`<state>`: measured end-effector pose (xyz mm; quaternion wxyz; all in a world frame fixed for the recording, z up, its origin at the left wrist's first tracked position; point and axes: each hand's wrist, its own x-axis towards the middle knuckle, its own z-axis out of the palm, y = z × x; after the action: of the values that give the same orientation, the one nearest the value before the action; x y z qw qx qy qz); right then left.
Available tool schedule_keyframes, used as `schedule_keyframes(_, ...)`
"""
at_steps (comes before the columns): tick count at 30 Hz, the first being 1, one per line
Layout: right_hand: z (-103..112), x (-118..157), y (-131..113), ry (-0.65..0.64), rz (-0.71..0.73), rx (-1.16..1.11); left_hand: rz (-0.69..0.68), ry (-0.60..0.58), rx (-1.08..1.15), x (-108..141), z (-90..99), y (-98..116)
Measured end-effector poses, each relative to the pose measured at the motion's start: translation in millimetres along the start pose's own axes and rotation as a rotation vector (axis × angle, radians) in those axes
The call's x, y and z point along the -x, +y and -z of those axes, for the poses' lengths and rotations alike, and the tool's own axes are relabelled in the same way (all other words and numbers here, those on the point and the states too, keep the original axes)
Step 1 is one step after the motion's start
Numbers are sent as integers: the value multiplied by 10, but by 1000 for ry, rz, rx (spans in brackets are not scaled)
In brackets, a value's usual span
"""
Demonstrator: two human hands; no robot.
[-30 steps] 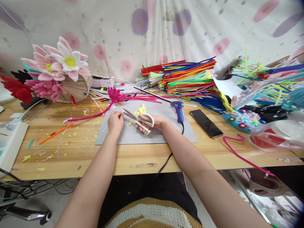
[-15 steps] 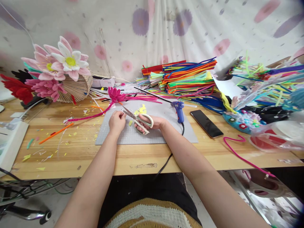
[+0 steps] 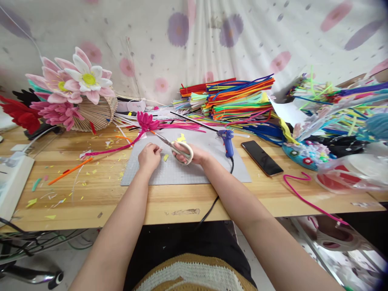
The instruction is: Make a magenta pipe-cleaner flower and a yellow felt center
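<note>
Centrally, 2 bare hands work above a grey gridded mat (image 3: 169, 176) lying on a wooden table (image 3: 115, 206). The right hand (image 3: 194, 154) is closed around the pale handles of a pair of scissors (image 3: 173, 146), held over the mat; the blades appear together and point away from the person and to the left, toward a magenta flower (image 3: 146, 121). The left hand (image 3: 149, 157) is at the mat's left part, just beside the blades, its thumb and fingers drawn together; whether anything small is pinched between them cannot be told. Yellow scraps (image 3: 181, 138) lie on the mat beyond the scissors, and 1 yellow piece (image 3: 165, 157) lies between the hands. The magenta flower sits near the mat's far left corner, its stem extending left. To the right, a blue glue gun (image 3: 227, 142) rests on the mat, and a black phone (image 3: 262, 158) lies on the wood beside it. Bundled pipe cleaners (image 3: 242, 99) are piled behind; at left, a basket (image 3: 106, 110) stands beside large pink and white flowers (image 3: 89, 79).
</note>
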<state>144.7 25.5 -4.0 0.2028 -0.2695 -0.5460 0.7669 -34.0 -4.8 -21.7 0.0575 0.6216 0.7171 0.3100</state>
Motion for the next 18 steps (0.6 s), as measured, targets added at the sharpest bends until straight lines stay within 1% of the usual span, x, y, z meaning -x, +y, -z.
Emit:
schedule_keyframes(3, 68, 53, -76, 81, 145, -50, 12, 20, 63, -17, -35, -35)
schedule_keyframes(6, 150, 64, -71, 223, 261, -47, -41, 65, 271, -46, -78, -60)
schedule_keyframes(9, 201, 23, -14, 376, 303, -5, -157, 92, 484, -67, -110, -67)
schedule_keyframes(11, 205, 7, 4, 441, 306, 25, -206, 94, 552, -71, -120, -66)
schedule_keyframes(12, 200, 13, -1, 433, 302, 37, -219, 92, 565, -71, -123, -67)
schedule_keyframes(13, 192, 30, -14, 387, 294, 47, -223, 94, 566, -71, -124, -68)
schedule_keyframes(14, 183, 56, -34, 306, 281, 57, -219, 104, 557, -71, -124, -72)
schedule_keyframes(15, 174, 89, -57, 199, 262, 68, -207, 122, 542, -73, -125, -79)
schedule_keyframes(17, 161, 158, -98, -19, 204, 96, -155, 177, 498, -82, -129, -102)
schedule_keyframes(18, 157, 186, -111, -97, 166, 115, -120, 201, 474, -89, -133, -118)
